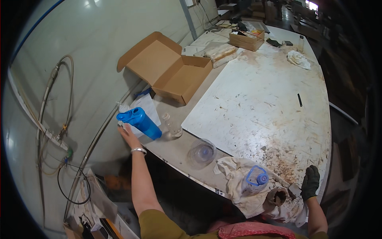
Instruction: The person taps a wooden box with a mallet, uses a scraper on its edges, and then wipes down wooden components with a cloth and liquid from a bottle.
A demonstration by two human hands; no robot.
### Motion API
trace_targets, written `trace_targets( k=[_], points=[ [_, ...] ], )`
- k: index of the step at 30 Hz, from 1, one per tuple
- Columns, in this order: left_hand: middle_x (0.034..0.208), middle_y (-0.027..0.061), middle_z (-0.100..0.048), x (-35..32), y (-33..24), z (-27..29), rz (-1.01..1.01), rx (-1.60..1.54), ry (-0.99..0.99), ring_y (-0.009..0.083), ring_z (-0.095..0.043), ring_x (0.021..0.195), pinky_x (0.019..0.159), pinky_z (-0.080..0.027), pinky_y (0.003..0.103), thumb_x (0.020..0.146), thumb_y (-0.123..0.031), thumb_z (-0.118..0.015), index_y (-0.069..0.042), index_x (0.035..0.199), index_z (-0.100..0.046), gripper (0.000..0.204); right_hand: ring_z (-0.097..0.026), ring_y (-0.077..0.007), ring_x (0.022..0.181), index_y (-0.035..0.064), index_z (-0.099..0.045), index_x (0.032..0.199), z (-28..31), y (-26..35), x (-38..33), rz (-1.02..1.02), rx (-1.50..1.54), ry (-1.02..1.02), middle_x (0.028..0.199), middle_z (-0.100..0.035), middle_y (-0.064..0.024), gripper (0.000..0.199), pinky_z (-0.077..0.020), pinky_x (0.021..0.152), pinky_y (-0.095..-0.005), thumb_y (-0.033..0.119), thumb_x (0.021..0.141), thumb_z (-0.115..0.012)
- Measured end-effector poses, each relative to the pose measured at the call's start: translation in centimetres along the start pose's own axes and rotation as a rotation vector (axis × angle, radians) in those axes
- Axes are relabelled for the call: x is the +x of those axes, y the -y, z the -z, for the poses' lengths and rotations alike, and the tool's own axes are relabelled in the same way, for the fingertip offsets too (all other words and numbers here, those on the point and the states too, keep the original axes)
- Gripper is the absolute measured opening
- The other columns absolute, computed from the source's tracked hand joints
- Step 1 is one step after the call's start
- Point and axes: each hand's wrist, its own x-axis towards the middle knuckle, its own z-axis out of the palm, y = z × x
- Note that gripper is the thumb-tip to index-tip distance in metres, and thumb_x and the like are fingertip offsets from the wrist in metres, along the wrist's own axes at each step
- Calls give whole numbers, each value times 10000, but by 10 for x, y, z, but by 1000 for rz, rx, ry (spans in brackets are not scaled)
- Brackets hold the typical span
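My left hand (129, 137), bare with a silver bangle at the wrist, reaches to a blue plastic bottle (145, 125) with a flip lid. Its fingers are stretched out beside the bottle; whether they touch it cannot be made out. Just right of that bottle stands a small clear bottle (172, 126). My right hand (310, 182), in a dark glove, lies with fingers extended on the table's right edge. Beside it is a flat grey piece (294, 191) like a scraper blade, and left of that a brown hollow piece (275, 196) on a stained cloth (234, 171).
A large clear jar (202, 153) and a clear jug with blue handle (256, 176) stand near the front edge. An open cardboard box (181, 81) lies behind the bottles. Brown crumbs (284, 161) litter the white board (254, 107). Hoses (49, 83) hang at left.
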Motion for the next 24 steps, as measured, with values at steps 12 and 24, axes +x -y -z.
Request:
trace_targets(
  k=[12, 24],
  points=[
    [1269, 179, -496, 5, -47, -20, -862, 892, 367, 338, -456, 1173, 999, -331, 430, 794, -365, -601, -33, 1234, -499, 560, -514, -369, 907, 35, -562, 831, 25, 15, 6, 15, -28, -52, 930, -553, -181, 199, -422, 785, -445, 12, 647, -490],
    [1127, 242, -561, -83, -198, -53, -1112, 506, 325, 398, -532, 1023, 963, -377, 455, 808, -343, -647, 35, 1178, -512, 546, -553, -324, 915, 65, -611, 949, 8, -29, -6, -49, 148, -83, 1003, -595, -144, 221, -438, 815, -427, 208, 805, -527]
  ],
)
